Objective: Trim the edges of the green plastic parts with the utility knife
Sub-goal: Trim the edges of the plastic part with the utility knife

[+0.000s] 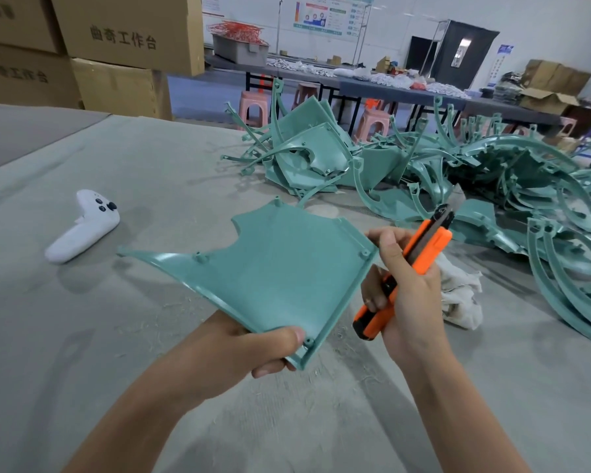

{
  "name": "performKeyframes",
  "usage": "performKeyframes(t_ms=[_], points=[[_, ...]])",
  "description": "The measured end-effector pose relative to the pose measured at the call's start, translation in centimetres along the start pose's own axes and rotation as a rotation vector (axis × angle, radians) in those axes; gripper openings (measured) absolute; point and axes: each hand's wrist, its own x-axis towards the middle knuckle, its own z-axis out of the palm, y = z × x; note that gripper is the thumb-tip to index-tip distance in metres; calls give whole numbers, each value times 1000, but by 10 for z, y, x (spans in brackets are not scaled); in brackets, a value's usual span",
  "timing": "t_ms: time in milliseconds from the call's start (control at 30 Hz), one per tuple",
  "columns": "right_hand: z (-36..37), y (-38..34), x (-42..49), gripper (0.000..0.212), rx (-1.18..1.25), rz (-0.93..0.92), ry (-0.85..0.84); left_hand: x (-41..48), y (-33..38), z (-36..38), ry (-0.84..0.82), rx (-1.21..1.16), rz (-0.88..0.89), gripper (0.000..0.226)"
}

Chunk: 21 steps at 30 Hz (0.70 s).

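**Desk:** Any writing legible on your feed?

**Operator:** On the cardboard cartons (123,32) stacked at far left, I read "曲奇工作台" on the upper box. The characters on the neighbouring boxes are too blurred to read. The wall posters (325,15) at the back are too small for me to read.

**Desk:** What is hidden or cut off?

**Operator:** The pile of green parts (458,172) runs out of frame on the right. The fingers under the held piece are mostly hidden, and the middle of the knife handle is lost inside the grip.

**Desk:** And the hands?

**Operator:** The left hand (253,349) pinches the near corner of a green plastic part (270,268), thumb on top and fingers curled beneath. It holds the part tilted above the grey tabletop (116,336). The right hand (406,288) is wrapped around the orange utility knife (434,244), just beside the part's right edge. The blade is extended and points up and away, clear of the plastic. I cannot tell whether its fingers touch the part's far corner. A white controller (82,227) lies to the left, and a white cloth (461,295) lies behind the knife hand.
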Motion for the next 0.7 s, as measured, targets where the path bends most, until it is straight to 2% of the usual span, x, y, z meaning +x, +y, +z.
performKeyframes(t_ms=[100, 133, 167, 200, 300, 400, 567, 700], points=[[-4, 3, 1, 7, -63, 54, -5, 0, -1, 0, 13, 188, -76, 33], [-5, 4, 2, 6, -73, 57, 4, 1, 0, 1, 57, 201, -92, 28], [-7, 5, 3, 6, -68, 53, 13, 3, 0, 2, 132, 172, -108, 15], [-9, 6, 4, 7, -54, 47, 15, 4, -1, 2, 216, 119, -115, 13], [-13, 5, 5, 7, -106, 28, -13, 12, -4, 2, 405, -142, -100, 22], [-11, 3, 3, 11, -267, -13, -35, 11, -1, 0, 414, -266, -51, 28], [-8, 0, 4, 29, -368, -83, -5, 8, -3, -3, 367, -73, -19, 4], [-13, -2, 5, 27, -436, -95, -17, 9, -3, -5, 351, -6, -25, 8]])
